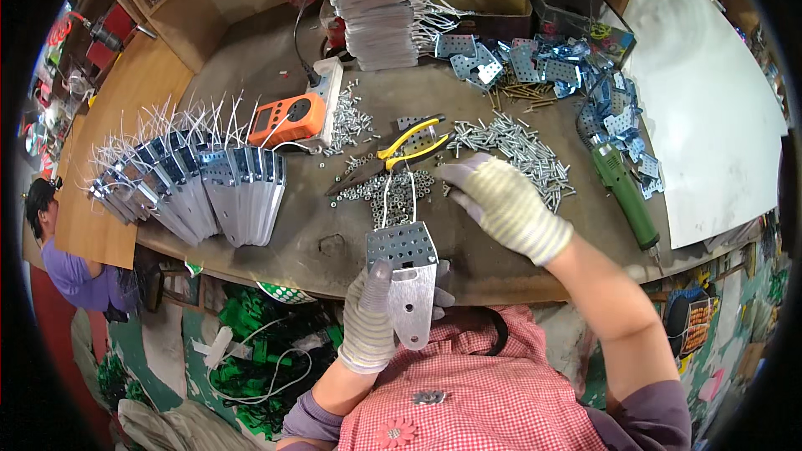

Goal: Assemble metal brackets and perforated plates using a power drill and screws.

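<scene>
My gloved left hand (370, 317) is wrapped round a tapered metal plate (411, 309) at the table's front edge, thumb on its near face. A perforated bracket (403, 244) covers the plate's wider top, and two white wires (387, 200) rise from it. My gloved right hand (510, 210) reaches over the table, its fingers bent together between a heap of small nuts (397, 192) and a heap of screws (520, 154). Whatever its fingertips hold is hidden. Yellow-handled pliers (389, 157) lie just beyond the nuts.
Finished-looking plates with wires stand in a fanned row (242, 192) at left; another stack (380, 29) is at the back. An orange meter (288, 119) lies beside a power strip (328, 88). Loose blue brackets (547, 63) and a green electric screwdriver (625, 192) are at right. A person (75, 271) sits far left.
</scene>
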`<state>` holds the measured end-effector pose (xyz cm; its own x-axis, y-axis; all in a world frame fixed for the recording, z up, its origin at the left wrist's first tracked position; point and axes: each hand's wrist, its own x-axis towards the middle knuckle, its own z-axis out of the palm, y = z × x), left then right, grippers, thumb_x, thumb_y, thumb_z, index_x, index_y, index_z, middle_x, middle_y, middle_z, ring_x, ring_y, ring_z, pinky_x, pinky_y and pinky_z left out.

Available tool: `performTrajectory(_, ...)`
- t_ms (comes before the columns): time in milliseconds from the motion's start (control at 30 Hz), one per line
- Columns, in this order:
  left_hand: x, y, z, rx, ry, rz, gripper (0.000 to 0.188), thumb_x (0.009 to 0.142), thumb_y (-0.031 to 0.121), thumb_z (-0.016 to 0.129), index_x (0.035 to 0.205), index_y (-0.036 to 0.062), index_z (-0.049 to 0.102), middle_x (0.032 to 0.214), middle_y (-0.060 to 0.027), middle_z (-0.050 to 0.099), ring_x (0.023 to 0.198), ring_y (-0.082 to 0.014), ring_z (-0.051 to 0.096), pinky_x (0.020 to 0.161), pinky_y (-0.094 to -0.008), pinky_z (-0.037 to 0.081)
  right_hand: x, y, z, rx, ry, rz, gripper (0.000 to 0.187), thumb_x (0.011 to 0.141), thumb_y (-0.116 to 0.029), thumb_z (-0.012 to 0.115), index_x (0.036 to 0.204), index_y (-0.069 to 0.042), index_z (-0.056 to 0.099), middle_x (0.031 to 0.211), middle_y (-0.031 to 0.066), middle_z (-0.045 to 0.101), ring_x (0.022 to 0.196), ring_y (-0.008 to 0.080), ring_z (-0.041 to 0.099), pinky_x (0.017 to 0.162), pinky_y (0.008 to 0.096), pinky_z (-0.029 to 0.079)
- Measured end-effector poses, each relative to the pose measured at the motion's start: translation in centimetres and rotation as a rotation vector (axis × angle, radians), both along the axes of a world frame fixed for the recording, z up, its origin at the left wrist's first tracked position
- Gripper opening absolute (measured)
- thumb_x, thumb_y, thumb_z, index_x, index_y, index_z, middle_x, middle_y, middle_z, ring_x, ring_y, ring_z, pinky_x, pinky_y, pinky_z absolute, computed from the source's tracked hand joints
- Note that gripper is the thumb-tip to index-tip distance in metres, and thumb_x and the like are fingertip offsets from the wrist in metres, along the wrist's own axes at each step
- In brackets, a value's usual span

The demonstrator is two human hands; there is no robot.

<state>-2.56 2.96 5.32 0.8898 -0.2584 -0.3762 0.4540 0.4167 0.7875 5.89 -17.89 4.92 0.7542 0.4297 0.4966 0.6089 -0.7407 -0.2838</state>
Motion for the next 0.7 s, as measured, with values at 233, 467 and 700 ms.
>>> performTrajectory(233, -0.2, 0.4, 0.0, -0.044, -0.056, -0.045, 0.069, 0.086, 0.053, 0.06, 0.122, -0.0058, 0.051, 0.109, -0.0235, 0.064, 0.078, -0.0297, 0.07, 0.062, -0.0347, 0.06, 1.9, 0.8, -1.7, -0.285, 0.104, -0.066, 0.028, 0.075, -0.011, 0.064, 0.102, -0.006, 0.059, 0.08, 0.0114, 0.06, 0.078, 0.0302, 0.06, 0.068, 0.0407, 0.05)
performTrajectory(467, -0.2, 0.0, -0.5, -0.072, -0.051, -0.106, 0.044, 0.095, 0.032, 0.056, 0.125, -0.0001, 0.051, 0.11, -0.0146, 0.063, 0.086, -0.0249, 0.068, 0.071, -0.0362, 0.059, -4.1, 1.1, 4.1, 0.589, 0.442, 0.074, 0.019, 0.072, -0.012, 0.074, 0.089, -0.007, 0.067, 0.09, 0.0092, 0.062, 0.085, 0.0277, 0.061, 0.077, 0.0372, 0.051)
performTrajectory(700, 0.1, -1.1, -1.7, 0.185, -0.247, -0.247, 0.035, 0.098, 0.026, 0.051, 0.124, 0.0013, 0.053, 0.11, -0.0043, 0.061, 0.098, -0.0085, 0.054, 0.089, -0.0236, 0.043, -5.1, 2.0, 1.9, 0.333, 0.032, 0.089, 0.026, 0.06, -0.019, 0.074, 0.082, -0.01, 0.063, 0.129, 0.0176, 0.053, 0.122, 0.04, 0.048, 0.1, 0.0473, 0.041)
